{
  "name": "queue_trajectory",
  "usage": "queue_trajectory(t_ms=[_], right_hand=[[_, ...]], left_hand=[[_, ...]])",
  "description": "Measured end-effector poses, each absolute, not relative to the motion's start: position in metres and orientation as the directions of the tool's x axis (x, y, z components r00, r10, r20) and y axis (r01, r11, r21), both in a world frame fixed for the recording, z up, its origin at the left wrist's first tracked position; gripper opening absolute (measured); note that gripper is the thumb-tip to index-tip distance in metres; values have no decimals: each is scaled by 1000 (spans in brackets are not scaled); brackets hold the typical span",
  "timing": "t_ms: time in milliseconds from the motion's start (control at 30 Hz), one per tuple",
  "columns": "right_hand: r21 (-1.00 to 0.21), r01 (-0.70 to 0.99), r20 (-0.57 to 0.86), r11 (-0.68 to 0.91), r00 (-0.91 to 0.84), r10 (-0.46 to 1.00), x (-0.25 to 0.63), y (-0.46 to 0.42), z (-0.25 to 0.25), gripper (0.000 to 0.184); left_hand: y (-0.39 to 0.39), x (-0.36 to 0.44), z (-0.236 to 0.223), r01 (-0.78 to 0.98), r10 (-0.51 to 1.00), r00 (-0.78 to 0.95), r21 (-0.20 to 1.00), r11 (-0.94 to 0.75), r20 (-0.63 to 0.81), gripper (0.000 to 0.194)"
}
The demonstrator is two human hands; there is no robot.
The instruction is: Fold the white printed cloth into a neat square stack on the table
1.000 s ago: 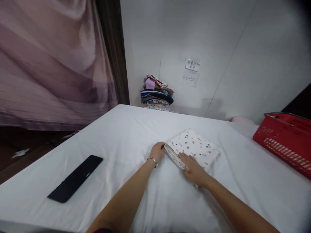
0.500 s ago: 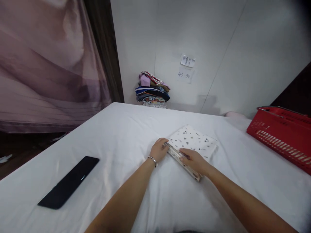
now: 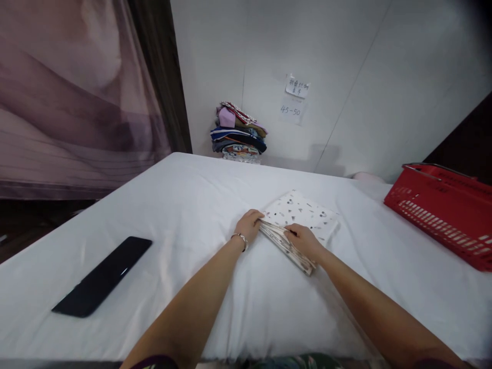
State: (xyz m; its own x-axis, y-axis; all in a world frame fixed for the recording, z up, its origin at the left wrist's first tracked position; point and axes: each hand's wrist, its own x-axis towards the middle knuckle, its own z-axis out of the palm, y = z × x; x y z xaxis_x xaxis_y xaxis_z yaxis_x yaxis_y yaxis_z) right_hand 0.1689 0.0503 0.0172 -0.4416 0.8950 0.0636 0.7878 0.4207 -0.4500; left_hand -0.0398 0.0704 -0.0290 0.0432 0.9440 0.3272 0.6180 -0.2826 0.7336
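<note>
A white cloth with a small dark print (image 3: 302, 212), folded into several layers, lies on the white-covered table (image 3: 192, 205). My left hand (image 3: 248, 225), with a silver bracelet at the wrist, grips the cloth's left corner, fingers closed over the stacked edges. On the near folded edge, my right hand (image 3: 303, 240) pinches the upper layers between thumb and fingers. The layers there are spread slightly apart and lifted. The right fingertips are partly hidden by the cloth.
A flat black glossy panel (image 3: 103, 277) lies on the left of the table. At the right edge stands a red plastic basket (image 3: 442, 210). Behind the table's far edge rises a stack of folded fabrics (image 3: 238, 133) against the wall. A pinkish curtain (image 3: 77, 102) hangs at the left.
My right hand has lifted the upper layers along the near edge, and the folds have fanned apart. My left hand stays at the corner. The whole view has shifted slightly.
</note>
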Motion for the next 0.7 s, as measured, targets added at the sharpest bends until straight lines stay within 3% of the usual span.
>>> queue_trajectory(t_ms=[167,267,367,533,600,700], right_hand=[[-282,807,66,519,-523,850,161,36,21,25],[-263,803,39,535,-545,838,163,28,26,25],[-284,783,43,554,-567,823,173,19,26,34],[-208,761,48,614,-620,784,189,2,11,57],[-253,738,86,625,-626,775,197,-1,7,59],[-393,714,284,579,-505,815,217,3,10,52]], left_hand=[[71,-40,-28,669,951,-1,707,-230,310,33],[71,-41,-31,651,951,8,720,-240,310,37],[70,-42,-32,637,947,19,726,-259,322,42],[68,-42,-29,676,927,-1,683,-277,376,48],[67,-42,-26,692,918,-3,664,-285,397,48],[62,-42,-18,717,906,-4,633,-292,422,47]])
